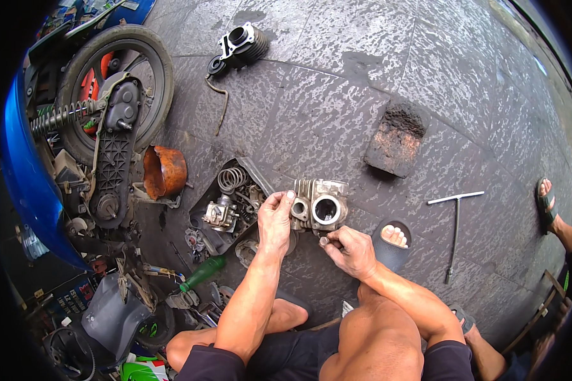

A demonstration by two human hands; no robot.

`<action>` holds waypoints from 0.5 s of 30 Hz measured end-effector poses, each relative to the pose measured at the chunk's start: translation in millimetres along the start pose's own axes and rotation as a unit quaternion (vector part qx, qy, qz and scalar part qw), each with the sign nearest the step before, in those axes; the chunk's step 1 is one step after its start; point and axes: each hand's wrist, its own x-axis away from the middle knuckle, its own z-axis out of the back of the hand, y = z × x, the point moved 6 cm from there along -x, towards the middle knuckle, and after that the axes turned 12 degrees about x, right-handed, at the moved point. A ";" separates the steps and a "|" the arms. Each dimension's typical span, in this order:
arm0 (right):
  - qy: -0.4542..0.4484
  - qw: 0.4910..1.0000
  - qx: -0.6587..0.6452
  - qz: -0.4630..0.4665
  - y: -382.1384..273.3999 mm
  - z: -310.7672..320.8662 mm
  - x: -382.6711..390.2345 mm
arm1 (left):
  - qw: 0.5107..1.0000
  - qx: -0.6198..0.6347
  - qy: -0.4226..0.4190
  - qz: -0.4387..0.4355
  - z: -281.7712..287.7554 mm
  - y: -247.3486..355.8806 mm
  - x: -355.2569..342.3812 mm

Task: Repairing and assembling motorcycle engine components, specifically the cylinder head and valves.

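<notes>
Left hand fingers pinching the finned cylinder head; right hand fingers pinch beneath it. Heavy, rigid, greasy-looking casting: grip the fins.

Cylinder head between both hands (scooter at left)

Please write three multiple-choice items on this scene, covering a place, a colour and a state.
1. Where does the long metal T-handle wrench lie?
A. on the paving to the person's right
B. inside the tray
C. on the scooter wheel

2. What colour is the scooter's body panel?
A. red
B. blue
C. white

3. How is the grey finned metal cylinder head placed?
A. lying alone on the ground
B. held by both hands
C. mounted on the scooter

Answers: 1 A, it rests on bare paving at the right; 2 B, the curved panel is blue; 3 B, the left hand and right hand grip it.
</notes>
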 end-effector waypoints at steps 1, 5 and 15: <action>0.000 1.000 0.002 -0.009 0.7 -0.4 0.7 | 1.000 -0.026 -0.002 -0.007 -1.6 1.8 -0.5; -0.012 1.000 0.003 -0.004 -0.5 -2.4 2.7 | 0.998 -0.054 -0.010 -0.028 -5.0 3.3 -1.9; -0.062 0.997 0.003 0.042 -8.8 -9.6 2.6 | 0.998 -0.059 0.015 -0.031 13.5 4.6 -8.1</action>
